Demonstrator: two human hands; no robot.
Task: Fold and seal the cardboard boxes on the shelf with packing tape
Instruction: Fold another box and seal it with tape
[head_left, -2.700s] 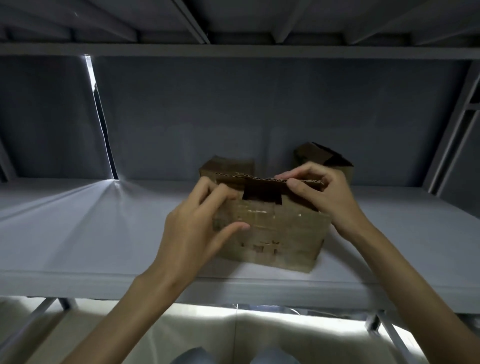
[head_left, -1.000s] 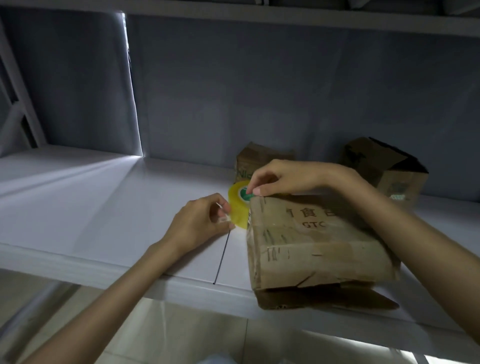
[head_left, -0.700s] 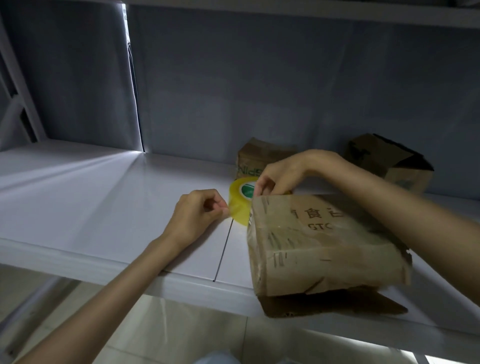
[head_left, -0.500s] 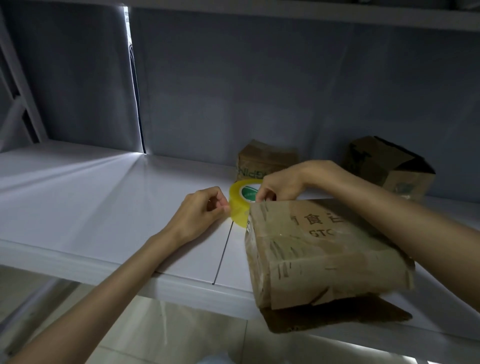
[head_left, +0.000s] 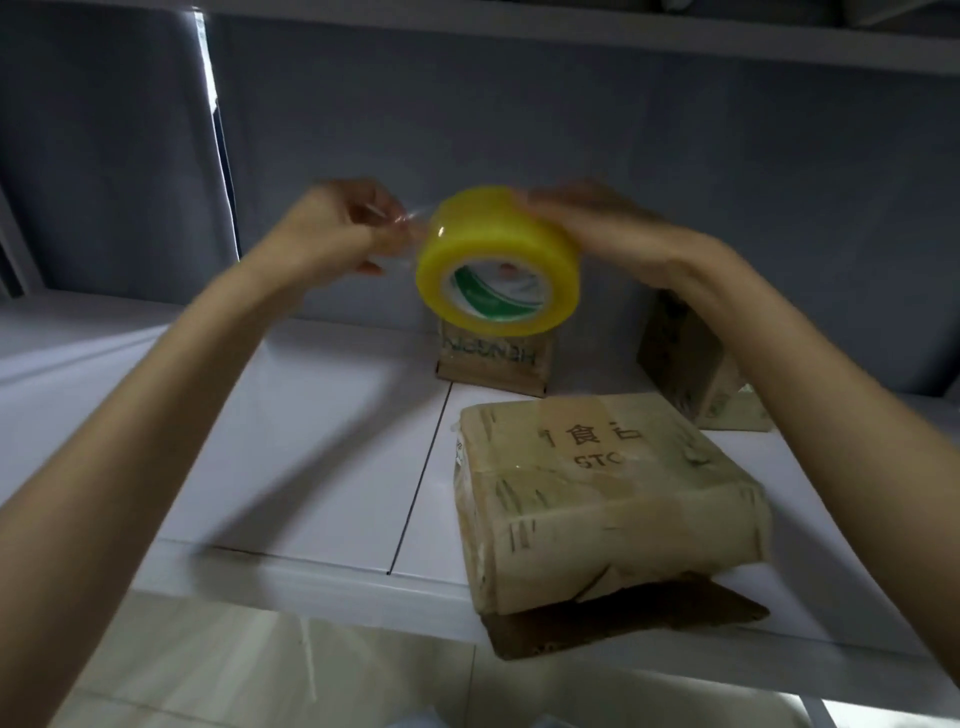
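Tape roll (head_left: 496, 260) up: our right hand (head_left: 597, 234) grips it, left hand (head_left: 332, 234) pinches the clingy film end; light box (head_left: 602, 493) waits.

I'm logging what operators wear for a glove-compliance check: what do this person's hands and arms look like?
Both arms are bare as far up as the head view shows: no sleeves, gloves, watch or rings are visible on the left hand or the right hand. Both hands are motion-blurred, so small items could be missed.
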